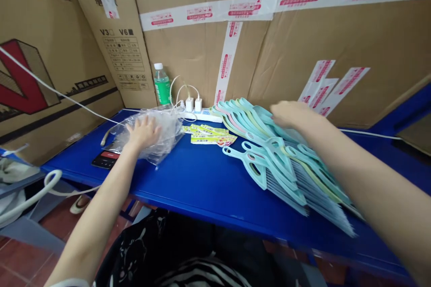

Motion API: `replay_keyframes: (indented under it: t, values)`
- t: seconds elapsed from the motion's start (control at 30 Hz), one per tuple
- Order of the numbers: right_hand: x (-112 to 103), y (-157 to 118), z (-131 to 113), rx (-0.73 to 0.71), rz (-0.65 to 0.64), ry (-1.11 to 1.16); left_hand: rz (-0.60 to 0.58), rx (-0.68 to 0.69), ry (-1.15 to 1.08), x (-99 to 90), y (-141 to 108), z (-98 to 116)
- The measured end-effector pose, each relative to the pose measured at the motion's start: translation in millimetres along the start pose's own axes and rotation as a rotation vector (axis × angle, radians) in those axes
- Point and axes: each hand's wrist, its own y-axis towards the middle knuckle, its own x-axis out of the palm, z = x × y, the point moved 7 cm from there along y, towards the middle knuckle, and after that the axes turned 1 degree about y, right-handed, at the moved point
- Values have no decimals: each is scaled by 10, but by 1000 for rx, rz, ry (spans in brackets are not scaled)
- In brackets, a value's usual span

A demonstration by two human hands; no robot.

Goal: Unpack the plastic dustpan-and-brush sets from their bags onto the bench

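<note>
The blue table (195, 184) bears brushes (289, 180), bags (171, 128), packets (209, 139).

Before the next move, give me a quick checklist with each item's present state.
1. Left hand on the bags: ok, spread over them.
2. Right hand gripping a dustpan: cannot tell, fingers hidden.
3. Dustpans nested: ok, overlapping in a row.
4. Brushes laid the same way: ok, bristles toward the near right.
5. Bottle upright and capped: ok.
</note>
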Motion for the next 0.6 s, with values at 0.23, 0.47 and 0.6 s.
replay_keyframes:
  t: [0.23, 0.47, 0.6]
  values:
    - [-215, 36, -2317, -507, -98, 288, -183, 65, 21, 286, 19, 180]
    - [454, 311, -3211, -513, -216, 491, -191, 102, 20, 515, 71, 130]
    - [745, 422, -3156, -434, -234, 596, -199, 136, 8, 609, 129, 120]
